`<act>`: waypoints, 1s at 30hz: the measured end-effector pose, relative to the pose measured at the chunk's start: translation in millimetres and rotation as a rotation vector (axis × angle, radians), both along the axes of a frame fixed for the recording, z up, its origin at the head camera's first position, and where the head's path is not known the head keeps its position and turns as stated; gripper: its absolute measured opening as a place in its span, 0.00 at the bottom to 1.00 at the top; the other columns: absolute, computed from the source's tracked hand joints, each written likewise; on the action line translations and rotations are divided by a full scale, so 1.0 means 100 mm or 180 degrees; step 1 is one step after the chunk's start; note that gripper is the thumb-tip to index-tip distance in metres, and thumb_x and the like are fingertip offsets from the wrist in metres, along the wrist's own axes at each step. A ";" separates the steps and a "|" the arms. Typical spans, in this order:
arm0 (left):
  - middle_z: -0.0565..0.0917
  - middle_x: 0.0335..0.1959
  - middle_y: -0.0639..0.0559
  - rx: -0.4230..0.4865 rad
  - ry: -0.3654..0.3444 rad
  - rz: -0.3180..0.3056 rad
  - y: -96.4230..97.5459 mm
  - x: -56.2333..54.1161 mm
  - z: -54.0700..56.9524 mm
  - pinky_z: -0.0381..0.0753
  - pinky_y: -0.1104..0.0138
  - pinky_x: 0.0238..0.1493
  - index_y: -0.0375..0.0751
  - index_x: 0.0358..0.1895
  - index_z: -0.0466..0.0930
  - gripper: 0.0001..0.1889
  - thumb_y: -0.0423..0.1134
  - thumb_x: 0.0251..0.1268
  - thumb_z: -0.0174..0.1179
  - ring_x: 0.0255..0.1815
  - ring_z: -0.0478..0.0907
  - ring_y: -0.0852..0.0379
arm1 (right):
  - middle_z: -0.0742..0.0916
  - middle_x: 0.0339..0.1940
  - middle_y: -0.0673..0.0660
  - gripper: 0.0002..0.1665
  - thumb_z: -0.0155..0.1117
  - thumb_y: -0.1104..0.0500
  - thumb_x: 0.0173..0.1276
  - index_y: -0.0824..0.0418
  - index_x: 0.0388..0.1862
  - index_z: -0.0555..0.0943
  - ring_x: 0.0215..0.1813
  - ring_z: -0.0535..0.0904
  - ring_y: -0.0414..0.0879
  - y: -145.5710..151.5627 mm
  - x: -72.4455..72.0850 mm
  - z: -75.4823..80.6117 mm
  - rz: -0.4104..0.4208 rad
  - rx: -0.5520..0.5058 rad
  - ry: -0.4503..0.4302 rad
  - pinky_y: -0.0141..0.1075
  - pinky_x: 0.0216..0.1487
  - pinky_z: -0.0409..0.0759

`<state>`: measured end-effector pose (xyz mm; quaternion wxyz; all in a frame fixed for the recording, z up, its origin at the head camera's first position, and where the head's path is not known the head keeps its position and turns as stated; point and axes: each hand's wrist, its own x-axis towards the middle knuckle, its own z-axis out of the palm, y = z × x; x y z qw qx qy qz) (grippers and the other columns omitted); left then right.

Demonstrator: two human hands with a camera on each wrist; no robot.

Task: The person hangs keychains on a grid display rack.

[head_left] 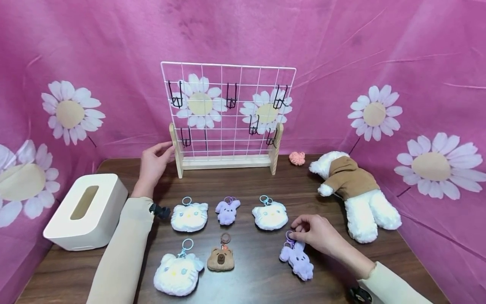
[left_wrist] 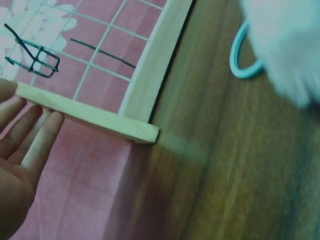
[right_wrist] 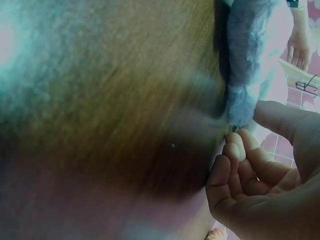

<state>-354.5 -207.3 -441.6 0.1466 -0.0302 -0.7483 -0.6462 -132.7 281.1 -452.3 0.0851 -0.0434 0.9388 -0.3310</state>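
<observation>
In the head view my left hand (head_left: 153,162) is beside the wire grid rack, its fairly straight fingers touching the left wooden post (left_wrist: 85,109). My right hand (head_left: 317,232) pinches the top of a purple bunny keychain (head_left: 300,261) by its ring, at the right front of the table. The bunny's plush body (right_wrist: 245,55) fills the upper part of the right wrist view, close over the wood. Another purple bunny keychain (head_left: 227,212) lies between two white cat keychains. A third white cat keychain (head_left: 176,274) and a brown capybara keychain (head_left: 221,259) lie nearer the front.
The white grid (head_left: 228,76) carries several black hooks (head_left: 231,99). At left is a white tissue box (head_left: 57,228). A white plush toy in a brown hoodie (head_left: 351,177) lies at right, with a small pink item (head_left: 297,158) behind it. A pink flowered cloth (head_left: 322,42) hangs at the back.
</observation>
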 end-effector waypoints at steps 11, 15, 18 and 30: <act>0.89 0.33 0.68 0.0078 -0.0122 0.0098 0.07 0.01 0.05 0.98 0.69 0.48 0.26 0.65 0.88 0.19 0.34 0.79 0.71 0.32 0.90 0.72 | 0.86 0.30 0.44 0.15 0.89 0.53 0.61 0.54 0.38 0.89 0.33 0.77 0.34 -0.04 0.00 -0.01 0.0029 0.0114 -0.0014 0.27 0.35 0.77; 0.88 0.34 0.66 0.0049 -0.0138 0.0128 0.09 0.02 0.03 0.98 0.64 0.51 0.27 0.65 0.88 0.18 0.34 0.80 0.70 0.32 0.90 0.73 | 0.86 0.30 0.44 0.15 0.89 0.53 0.60 0.53 0.37 0.88 0.34 0.77 0.35 -0.04 0.00 -0.01 0.0037 0.0175 0.0003 0.27 0.35 0.77; 0.88 0.35 0.62 0.0019 -0.0160 0.0147 0.11 0.02 0.02 0.98 0.68 0.48 0.28 0.65 0.88 0.18 0.34 0.80 0.70 0.32 0.90 0.72 | 0.86 0.29 0.44 0.15 0.89 0.54 0.60 0.53 0.37 0.88 0.34 0.77 0.36 -0.04 0.00 0.00 0.0048 0.0203 -0.0023 0.27 0.35 0.76; 0.92 0.51 0.36 -0.0061 -0.0225 0.0183 0.11 0.03 0.04 0.96 0.75 0.45 0.30 0.67 0.88 0.19 0.36 0.80 0.70 0.33 0.89 0.74 | 0.86 0.27 0.43 0.16 0.88 0.57 0.59 0.54 0.37 0.85 0.31 0.77 0.34 -0.04 0.00 0.02 0.0085 0.0178 0.0005 0.27 0.32 0.74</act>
